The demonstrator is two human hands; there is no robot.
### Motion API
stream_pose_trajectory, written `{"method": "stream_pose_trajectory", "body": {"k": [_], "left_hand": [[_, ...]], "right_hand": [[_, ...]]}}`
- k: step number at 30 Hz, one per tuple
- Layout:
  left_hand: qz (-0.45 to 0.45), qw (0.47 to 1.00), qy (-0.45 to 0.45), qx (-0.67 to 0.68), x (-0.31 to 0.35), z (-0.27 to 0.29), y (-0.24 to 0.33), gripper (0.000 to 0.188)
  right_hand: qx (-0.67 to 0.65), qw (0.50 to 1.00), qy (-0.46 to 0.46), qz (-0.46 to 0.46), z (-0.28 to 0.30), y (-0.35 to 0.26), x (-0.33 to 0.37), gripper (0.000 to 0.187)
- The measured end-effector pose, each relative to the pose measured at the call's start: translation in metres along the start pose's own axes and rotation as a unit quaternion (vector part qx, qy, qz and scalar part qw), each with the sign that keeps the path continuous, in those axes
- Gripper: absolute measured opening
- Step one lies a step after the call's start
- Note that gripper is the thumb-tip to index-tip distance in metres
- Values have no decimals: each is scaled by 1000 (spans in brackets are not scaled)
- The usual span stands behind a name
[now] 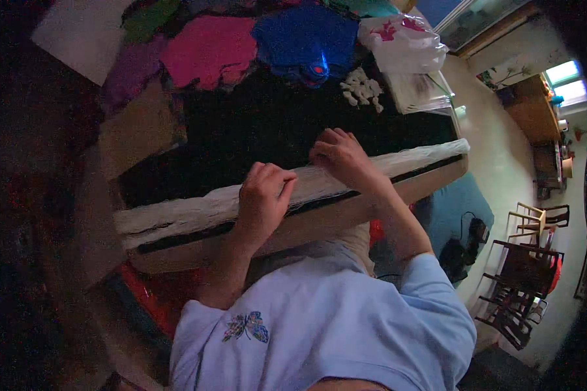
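A long band of white threads [195, 207] runs along the near edge of a wooden frame [346, 212] that carries black cloth [267, 137]. My left hand [262, 199] rests on the threads near the middle, fingers curled over them. My right hand [339, 156] lies a little farther right, fingers bent down onto the same white band where it meets the black cloth. Whether either hand pinches single threads cannot be made out.
Pink [209, 49], purple [132, 72] and blue [306, 40] fabric pieces lie at the far side. Small white lumps [363, 88] and a white plastic bag [404, 42] sit at the far right. Wooden chairs [525, 274] stand on the floor to the right.
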State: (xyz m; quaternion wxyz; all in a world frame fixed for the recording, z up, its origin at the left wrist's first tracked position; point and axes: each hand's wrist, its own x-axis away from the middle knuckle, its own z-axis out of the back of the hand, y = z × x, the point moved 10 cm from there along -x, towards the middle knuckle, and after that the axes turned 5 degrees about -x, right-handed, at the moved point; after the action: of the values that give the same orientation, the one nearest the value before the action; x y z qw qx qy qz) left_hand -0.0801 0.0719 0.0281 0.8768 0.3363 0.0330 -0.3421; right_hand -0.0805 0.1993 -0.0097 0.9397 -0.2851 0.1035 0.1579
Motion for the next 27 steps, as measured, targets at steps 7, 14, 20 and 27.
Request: {"method": "stream_pose_trajectory", "body": {"k": [7,14,20,27], "left_hand": [[58,992,24,113,-13,6,0,16],[-87,975,47,200,-23,32,49,41],[-4,978,58,199,-23,45,25,44],[66,992,105,1,4,65,-41,32]], "right_hand": [[-130,991,45,-3,40,-43,-6,7],[-823,502,215,-158,2,-40,-2,37],[-942,323,-89,-7,-14,-82,-2,41],[-483,838,191,-167,26,-40,12,11]]}}
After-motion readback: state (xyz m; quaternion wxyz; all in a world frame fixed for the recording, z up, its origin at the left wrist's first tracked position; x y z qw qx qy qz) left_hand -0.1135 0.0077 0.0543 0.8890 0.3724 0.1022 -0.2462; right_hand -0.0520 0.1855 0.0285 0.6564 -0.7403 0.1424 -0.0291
